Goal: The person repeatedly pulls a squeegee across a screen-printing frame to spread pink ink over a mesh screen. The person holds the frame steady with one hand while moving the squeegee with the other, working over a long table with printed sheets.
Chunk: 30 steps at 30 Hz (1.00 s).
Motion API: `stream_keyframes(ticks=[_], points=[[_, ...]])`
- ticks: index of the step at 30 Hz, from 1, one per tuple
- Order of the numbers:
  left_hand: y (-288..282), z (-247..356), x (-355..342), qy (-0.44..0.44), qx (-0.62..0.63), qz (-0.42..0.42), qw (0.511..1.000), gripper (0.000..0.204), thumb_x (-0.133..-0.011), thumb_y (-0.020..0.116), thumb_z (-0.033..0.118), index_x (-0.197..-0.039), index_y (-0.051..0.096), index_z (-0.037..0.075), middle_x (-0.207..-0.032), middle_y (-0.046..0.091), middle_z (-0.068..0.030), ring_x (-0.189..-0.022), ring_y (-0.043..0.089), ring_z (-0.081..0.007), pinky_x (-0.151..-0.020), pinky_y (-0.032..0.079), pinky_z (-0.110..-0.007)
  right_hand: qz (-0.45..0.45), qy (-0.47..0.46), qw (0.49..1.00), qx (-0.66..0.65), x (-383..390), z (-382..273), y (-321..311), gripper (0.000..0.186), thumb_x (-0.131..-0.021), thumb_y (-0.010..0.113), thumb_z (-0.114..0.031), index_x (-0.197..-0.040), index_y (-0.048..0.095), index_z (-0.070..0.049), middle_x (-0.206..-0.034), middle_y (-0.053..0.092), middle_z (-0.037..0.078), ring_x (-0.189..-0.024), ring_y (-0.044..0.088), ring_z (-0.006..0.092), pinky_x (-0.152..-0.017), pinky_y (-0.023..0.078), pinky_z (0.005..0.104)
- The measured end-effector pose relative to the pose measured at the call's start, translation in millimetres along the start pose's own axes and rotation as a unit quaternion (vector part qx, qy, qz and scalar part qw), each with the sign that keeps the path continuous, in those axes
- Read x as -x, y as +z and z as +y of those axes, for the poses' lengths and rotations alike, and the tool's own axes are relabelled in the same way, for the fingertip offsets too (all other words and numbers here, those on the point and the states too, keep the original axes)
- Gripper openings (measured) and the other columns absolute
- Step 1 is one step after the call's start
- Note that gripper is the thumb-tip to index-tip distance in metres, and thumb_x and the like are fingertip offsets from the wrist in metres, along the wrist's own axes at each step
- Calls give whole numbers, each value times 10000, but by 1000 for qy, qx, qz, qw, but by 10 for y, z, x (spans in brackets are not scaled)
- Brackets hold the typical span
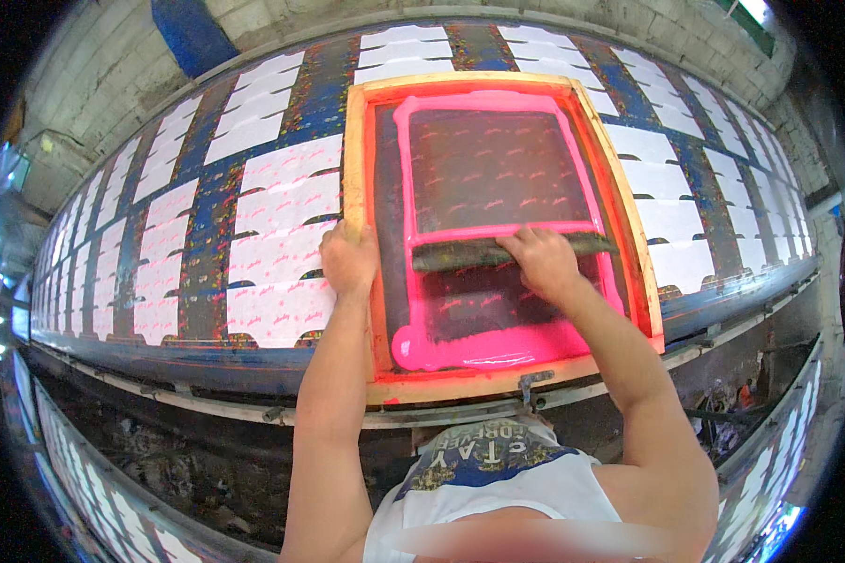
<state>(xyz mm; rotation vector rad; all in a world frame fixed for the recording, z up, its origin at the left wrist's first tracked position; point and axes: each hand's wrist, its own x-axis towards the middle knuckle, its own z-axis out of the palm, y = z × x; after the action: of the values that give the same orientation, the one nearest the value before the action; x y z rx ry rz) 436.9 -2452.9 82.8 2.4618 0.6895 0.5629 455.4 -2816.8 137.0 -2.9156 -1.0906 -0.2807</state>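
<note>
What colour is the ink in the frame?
Bright pink ink, clearest in the head view.

One wooden frame (358, 159), inner edges stained orange-red, enclosing a dark mesh screen (498, 178). Pink ink (465, 355): lines the screen's margins, pooled glossy at the near end. Left hand (349, 255): I see it closed over the frame's left rail. Right hand (540, 263): gripping a dark squeegee (460, 251), set crosswise on the screen. White panels (282, 235), pink-marked: I log these left of the frame, on a long table (210, 239).

Wooden frame (356, 150), glossy pink ink (498, 352)
</note>
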Motion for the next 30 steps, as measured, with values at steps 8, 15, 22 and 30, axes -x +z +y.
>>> stream_keyframes(ticks=[8,15,22,30], points=[[-6,54,-1,-2,-38,-4,999,505,-1072,728,360,-1345,746,-64,-1215,752,-278,-1166,706,-461,-1054,556,-542,2,27,1000,-8,-1623,1064,483,454,-883,716,-37,-1303,803,-187,-1175,753,155,-1059,778,374,-891,658,512],[4,48,15,2,-49,12,999,489,-1064,758,330,-1340,742,-73,-1171,758,-268,-1120,721,-451,-1014,571,-530,-31,-1,1000,-4,-2780,1798,563,324,-954,689,-110,-1257,796,-153,-1160,817,149,-1106,801,382,-893,669,564],[32,29,14,15,-25,27,999,443,-1045,790,285,-1282,750,-87,-1131,753,-259,-1071,727,-446,-965,579,-532,-14,28,999,-10,-3187,2111,664,340,-946,693,-132,-1267,801,-165,-1206,824,165,-1152,790,393,-953,642,566],[-3,55,7,28,-30,30,999,427,-1053,778,274,-1284,760,-84,-1132,756,-275,-1060,738,-441,-958,585,-513,-85,-28,996,-18,-3014,2024,429,335,-903,691,-141,-1216,801,-96,-1184,821,194,-1129,788,419,-973,635,585]])
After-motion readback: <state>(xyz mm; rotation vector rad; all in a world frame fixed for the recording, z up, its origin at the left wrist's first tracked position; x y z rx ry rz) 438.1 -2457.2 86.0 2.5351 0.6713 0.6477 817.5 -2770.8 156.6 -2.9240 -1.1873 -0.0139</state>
